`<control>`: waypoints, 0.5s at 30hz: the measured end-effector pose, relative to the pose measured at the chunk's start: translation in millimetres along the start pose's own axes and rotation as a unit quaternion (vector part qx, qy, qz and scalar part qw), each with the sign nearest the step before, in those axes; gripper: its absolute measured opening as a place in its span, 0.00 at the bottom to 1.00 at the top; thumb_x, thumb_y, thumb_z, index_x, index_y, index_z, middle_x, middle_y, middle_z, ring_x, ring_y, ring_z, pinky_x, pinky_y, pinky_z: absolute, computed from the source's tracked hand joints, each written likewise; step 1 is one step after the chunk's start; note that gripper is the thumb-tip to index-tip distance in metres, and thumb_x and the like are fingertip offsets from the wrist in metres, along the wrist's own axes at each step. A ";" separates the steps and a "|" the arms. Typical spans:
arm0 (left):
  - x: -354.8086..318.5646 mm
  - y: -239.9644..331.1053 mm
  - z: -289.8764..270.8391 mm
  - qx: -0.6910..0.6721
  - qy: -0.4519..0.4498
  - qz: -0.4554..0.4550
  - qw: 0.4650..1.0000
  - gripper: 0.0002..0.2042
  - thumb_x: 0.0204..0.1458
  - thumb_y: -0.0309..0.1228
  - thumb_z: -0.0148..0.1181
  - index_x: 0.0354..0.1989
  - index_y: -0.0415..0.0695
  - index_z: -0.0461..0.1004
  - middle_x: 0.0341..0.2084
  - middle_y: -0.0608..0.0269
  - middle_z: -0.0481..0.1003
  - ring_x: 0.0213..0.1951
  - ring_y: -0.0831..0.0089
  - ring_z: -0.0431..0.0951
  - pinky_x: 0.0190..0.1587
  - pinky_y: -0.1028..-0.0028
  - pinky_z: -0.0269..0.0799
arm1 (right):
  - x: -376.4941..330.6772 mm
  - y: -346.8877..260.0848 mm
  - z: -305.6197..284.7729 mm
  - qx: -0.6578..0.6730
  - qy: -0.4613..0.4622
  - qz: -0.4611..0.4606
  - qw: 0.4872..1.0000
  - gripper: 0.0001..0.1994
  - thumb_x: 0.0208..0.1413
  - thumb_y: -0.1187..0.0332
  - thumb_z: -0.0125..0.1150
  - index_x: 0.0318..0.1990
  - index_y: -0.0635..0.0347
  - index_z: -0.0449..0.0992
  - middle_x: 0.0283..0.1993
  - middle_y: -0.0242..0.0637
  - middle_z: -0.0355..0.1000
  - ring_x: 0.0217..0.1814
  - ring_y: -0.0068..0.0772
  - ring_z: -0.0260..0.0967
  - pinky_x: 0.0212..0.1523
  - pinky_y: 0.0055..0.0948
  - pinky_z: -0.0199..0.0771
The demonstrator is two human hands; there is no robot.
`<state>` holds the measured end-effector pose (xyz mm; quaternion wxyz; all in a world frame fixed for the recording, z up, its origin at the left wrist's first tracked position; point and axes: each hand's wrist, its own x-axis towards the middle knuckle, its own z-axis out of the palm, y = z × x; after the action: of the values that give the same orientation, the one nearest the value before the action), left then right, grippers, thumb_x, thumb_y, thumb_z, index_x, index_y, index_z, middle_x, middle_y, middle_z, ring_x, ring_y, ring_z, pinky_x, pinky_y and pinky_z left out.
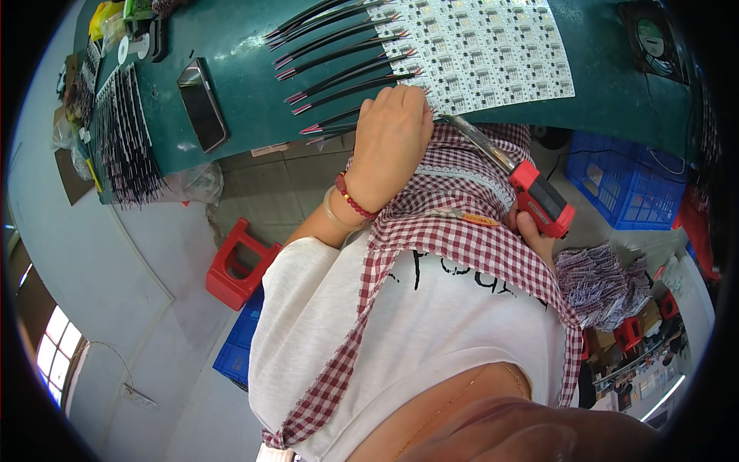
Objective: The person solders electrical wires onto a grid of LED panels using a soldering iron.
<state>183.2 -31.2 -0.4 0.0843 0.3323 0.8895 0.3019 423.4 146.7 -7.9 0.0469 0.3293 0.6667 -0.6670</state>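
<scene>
A panel of white circuit boards (pixel 493 54) lies on the green table top, with a row of black cables (pixel 339 48) reaching left from its left edge. Those cables end in bare coloured wires. At the panel's near left corner, my left hand (pixel 392 138) is closed, fingers bent down over the nearest black cable (pixel 335 131); its fingertips are partly hidden. My right hand (pixel 534 237) wraps round the lower end of a red and black soldering iron (pixel 541 199). The iron's metal tip points up and left, close to my left fingertips and the panel's edge.
A phone (pixel 202 104) lies left on the table (pixel 246 69). Farther left hangs a bundle of finished-looking cables (pixel 127 138). A small fan (pixel 653 40) stands far right. Below are a blue crate (pixel 627 181), a red stool (pixel 240 266) and a heap of cabled strips (pixel 600 285).
</scene>
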 end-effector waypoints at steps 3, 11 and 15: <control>-0.2 2.7 3.0 0.010 -0.001 0.007 1.000 0.06 0.44 0.22 0.59 0.27 0.41 0.67 0.23 0.58 0.70 0.30 0.59 0.71 0.32 0.64 0.63 | 0.0 10.0 -0.5 0.112 0.006 0.020 0.993 0.12 0.52 0.71 0.61 0.44 0.64 0.73 0.34 0.32 0.72 0.32 0.21 0.68 0.34 0.23 0.68; -0.7 2.2 2.5 0.014 0.007 0.003 1.000 0.06 0.43 0.23 0.59 0.27 0.42 0.67 0.22 0.58 0.70 0.30 0.59 0.71 0.31 0.64 0.63 | 11.5 -7.9 5.5 0.172 -0.036 0.026 0.984 0.18 0.56 0.64 0.56 0.49 0.70 0.69 0.23 0.32 0.66 0.23 0.20 0.59 0.25 0.21 0.57; 0.1 2.0 3.7 0.018 0.008 0.008 1.000 0.06 0.43 0.23 0.59 0.27 0.42 0.67 0.22 0.59 0.70 0.29 0.59 0.71 0.31 0.64 0.63 | 11.7 -11.6 5.7 0.183 -0.050 0.019 0.982 0.19 0.57 0.64 0.55 0.50 0.70 0.68 0.23 0.32 0.65 0.22 0.20 0.58 0.26 0.21 0.58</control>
<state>185.5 -28.2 -2.1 0.0687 0.3382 0.8930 0.2888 406.2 147.0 -4.4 0.0319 0.3114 0.5238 -0.7922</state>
